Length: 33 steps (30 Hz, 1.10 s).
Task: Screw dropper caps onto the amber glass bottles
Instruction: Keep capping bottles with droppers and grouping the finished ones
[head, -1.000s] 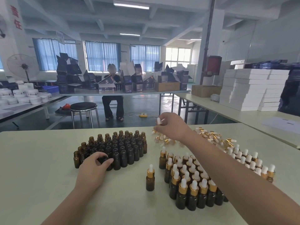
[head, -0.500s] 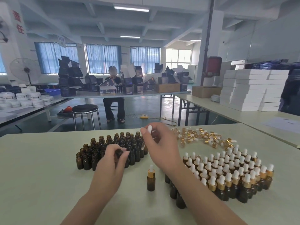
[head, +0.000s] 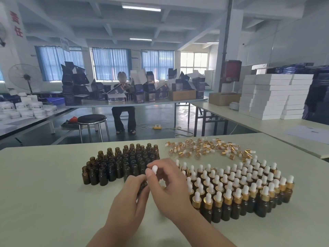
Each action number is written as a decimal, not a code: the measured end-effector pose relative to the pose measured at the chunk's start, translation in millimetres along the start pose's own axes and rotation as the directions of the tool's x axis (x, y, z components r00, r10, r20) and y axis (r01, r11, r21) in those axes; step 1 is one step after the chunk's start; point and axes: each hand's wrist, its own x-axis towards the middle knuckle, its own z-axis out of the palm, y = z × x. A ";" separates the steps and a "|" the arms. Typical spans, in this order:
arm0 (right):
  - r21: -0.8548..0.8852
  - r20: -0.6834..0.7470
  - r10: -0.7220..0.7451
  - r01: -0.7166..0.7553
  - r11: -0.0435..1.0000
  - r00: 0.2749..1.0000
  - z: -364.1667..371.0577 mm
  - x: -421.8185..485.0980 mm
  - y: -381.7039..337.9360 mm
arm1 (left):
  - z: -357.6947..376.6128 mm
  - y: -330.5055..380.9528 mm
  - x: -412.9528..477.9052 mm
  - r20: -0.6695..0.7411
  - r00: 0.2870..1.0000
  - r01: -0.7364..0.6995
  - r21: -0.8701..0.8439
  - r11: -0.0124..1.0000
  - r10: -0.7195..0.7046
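On my feed both hands meet over the middle of the pale green table [head: 44, 193], a little nearer its front edge. The left hand [head: 130, 198] has its fingers curled round a small amber glass bottle [head: 143, 186], of which only the threaded neck shows, tilted to the right. The right hand [head: 170, 189] pinches a dropper cap with a white rubber bulb [head: 154, 169] between thumb and fingertips, just above the bottle's mouth. I cannot tell whether the cap sits on the neck. Behind the hands, towards the far edge, stands a tight cluster of uncapped amber bottles [head: 121, 163]. A loose heap of gold-collared dropper caps [head: 204, 148] lies along the far edge to the right. Rows of capped amber bottles [head: 240, 189] fill the right side.
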 end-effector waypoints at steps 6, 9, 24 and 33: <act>0.041 -0.104 0.045 -0.041 0.998 0.994 -1.8 -1.3 -2.3 | 1.5 2.9 -8.5 0.036 0.998 0.041 0.041 0.998 -0.042; 0.073 -0.115 0.086 -0.078 0.994 0.990 0.9 -3.5 -1.6 | 2.8 5.2 -10.9 0.101 0.992 0.073 0.015 0.997 -0.074; -0.012 0.021 0.102 -0.102 0.995 0.995 3.1 -6.4 0.0 | -1.1 4.3 -8.9 0.072 0.988 0.138 -0.039 0.990 -0.135; -0.212 0.152 0.196 -0.162 0.964 0.969 2.2 -7.7 6.7 | -2.8 7.6 -5.0 0.068 0.975 0.216 -0.041 0.975 -0.213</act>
